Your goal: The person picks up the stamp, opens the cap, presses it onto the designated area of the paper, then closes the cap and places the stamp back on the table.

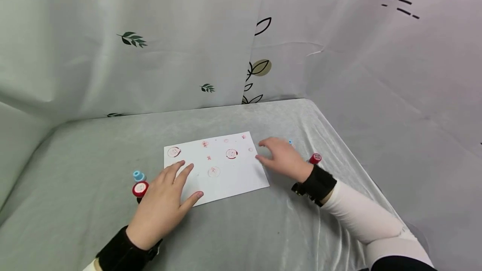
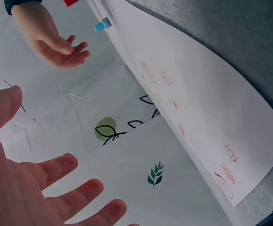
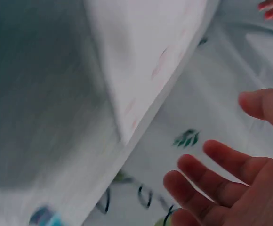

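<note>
A white sheet of paper (image 1: 241, 179) lies on the cloth, dotted with several red stamped prints, some of them round. Over its lower left part is my left hand (image 1: 165, 202), fingers spread and holding nothing. Just past the paper's right edge my right hand (image 1: 283, 159) hovers, empty, its fingers loosely bent toward the sheet. Beside the left hand stand a red stamp (image 1: 140, 188) with a round white top and a light blue stamp (image 1: 139, 175). Another red stamp (image 1: 315, 158) is next to the right wrist; a small light blue piece (image 1: 290, 141) shows behind that hand, mostly hidden.
Grey cloth (image 1: 94, 158) covers the work surface, with its right edge sloping down past the right arm. A pale curtain (image 1: 180, 53) with leaf patterns hangs behind it and on both sides. Black bands (image 1: 318, 185) wrap the wrists.
</note>
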A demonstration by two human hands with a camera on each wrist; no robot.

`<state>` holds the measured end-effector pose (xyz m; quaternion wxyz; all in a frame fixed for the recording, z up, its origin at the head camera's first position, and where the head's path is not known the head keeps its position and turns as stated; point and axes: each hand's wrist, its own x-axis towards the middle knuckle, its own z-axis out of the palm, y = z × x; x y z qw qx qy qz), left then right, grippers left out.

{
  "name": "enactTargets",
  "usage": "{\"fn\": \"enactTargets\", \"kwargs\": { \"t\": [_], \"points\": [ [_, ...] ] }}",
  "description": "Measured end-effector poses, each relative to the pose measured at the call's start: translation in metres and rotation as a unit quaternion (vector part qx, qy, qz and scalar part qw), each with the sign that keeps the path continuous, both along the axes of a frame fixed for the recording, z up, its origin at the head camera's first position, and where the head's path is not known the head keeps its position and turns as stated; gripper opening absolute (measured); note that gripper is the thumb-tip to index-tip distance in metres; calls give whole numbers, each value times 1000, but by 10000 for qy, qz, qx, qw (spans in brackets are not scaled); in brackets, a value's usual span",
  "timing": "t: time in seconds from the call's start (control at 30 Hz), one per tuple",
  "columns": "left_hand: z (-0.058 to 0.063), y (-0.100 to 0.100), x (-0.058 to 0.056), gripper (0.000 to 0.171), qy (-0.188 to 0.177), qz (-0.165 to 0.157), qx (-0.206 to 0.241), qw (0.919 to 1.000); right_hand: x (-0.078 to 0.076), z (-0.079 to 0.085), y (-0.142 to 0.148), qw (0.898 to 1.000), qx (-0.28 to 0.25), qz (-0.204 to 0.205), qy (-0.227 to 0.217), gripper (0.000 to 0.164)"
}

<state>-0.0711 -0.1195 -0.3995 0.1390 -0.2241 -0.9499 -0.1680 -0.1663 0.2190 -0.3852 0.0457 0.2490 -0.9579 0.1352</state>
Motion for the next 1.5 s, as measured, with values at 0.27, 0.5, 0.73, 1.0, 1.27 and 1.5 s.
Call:
{"fn": "enactTargets", "kwargs": {
  "t": [0.27, 0.5, 0.73, 1.0, 1.27, 1.5],
  "points": [
    [-2, -1, -2, 71, -78, -6, -29, 10000, -40, 7, 54, 9894, 1136, -905, -7, 36],
    [-4, -2, -2, 75, -107, -41, 113, 9999, -51, 3, 72, 9798, 1406, -1130, -863, 23],
    [-7, -3, -2, 73, -139, 5, 106, 9998, -56, -2, 74, 9786, 1322, -1149, -1078, 20],
    [-8, -3, -3, 71, -153, 18, 100, 9998, -46, 2, 42, 9916, 380, -1044, -665, 15],
    [-3, 1, 0, 64, -211, -57, 489, 9986, -13, 2, -34, 9752, -1819, -316, -1217, 11],
    [3, 8, 4, 61, -246, -109, 916, 9954, 26, -2, -87, 9344, -3194, 663, -1433, 4]
  ]
}}
